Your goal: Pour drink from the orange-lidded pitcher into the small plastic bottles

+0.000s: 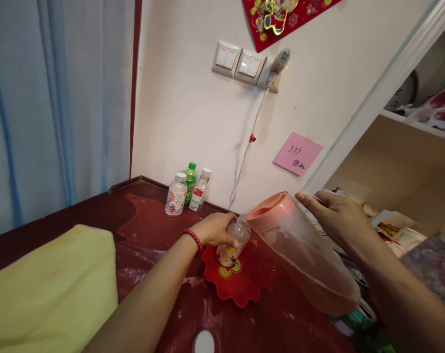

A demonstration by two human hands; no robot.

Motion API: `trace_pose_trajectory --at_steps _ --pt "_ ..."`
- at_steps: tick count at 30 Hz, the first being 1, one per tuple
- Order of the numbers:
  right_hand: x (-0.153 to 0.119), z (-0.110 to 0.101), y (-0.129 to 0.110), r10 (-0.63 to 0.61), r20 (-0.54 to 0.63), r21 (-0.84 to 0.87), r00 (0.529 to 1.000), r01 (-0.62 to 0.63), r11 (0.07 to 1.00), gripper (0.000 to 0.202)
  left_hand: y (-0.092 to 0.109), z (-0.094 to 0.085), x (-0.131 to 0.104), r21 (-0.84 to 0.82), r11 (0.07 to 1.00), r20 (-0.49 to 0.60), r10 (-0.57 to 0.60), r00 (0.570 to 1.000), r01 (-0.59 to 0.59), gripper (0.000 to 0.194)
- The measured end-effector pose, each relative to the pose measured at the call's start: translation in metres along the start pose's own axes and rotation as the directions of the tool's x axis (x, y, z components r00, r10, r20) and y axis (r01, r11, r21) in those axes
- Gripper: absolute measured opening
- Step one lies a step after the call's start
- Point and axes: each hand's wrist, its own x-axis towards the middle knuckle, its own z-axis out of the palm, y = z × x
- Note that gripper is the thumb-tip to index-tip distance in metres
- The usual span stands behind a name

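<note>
My left hand (218, 229) is closed around a clear plastic bottle (230, 250) with a printed label and an uncapped mouth. The bottle leans slightly over a red scalloped plate (240, 289). In my right hand (334, 213) is a large translucent pitcher (307, 255) with an orange-pink lid, gripped on its far side where the handle is mostly hidden. The pitcher is tipped toward the left, its lid end right by the bottle's mouth. I cannot make out a stream of liquid. Near the bottom edge, a white cap (204, 341) lies on the dark red table (178, 314).
Against the wall stand a white-capped labelled bottle (176, 195), a green bottle (189, 184) and another clear bottle (199, 191). A yellow cloth (61, 289) covers the left of the table. Cans (358, 316) sit under the pitcher at right. A white cord (244, 157) hangs from the socket.
</note>
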Motion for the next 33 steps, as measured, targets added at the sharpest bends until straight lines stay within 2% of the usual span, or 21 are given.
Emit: trace_pose_trajectory --at_steps 5,11,16,33 --pt "0.0001 -0.0012 -0.0014 -0.015 0.001 0.016 1.000 0.015 1.000 0.063 0.0019 -0.0012 -0.0012 -0.012 1.000 0.000 -0.001 1.000 0.001 0.065" --pt "0.0010 -0.0024 -0.0042 0.053 0.052 0.017 0.997 -0.054 0.998 0.058 0.0039 -0.0025 -0.0017 -0.015 1.000 0.011 -0.003 1.000 0.004 0.065" --pt "0.0004 -0.0033 -0.0059 0.059 0.037 -0.011 0.998 -0.059 0.998 0.059 0.0033 -0.0018 -0.0014 -0.007 1.000 0.012 -0.016 1.000 0.016 0.065" --pt "0.0006 -0.0026 -0.0040 0.021 0.025 0.007 0.999 -0.021 1.000 0.061 0.0024 -0.0015 -0.0009 -0.013 1.000 0.010 -0.004 1.000 0.005 0.066"
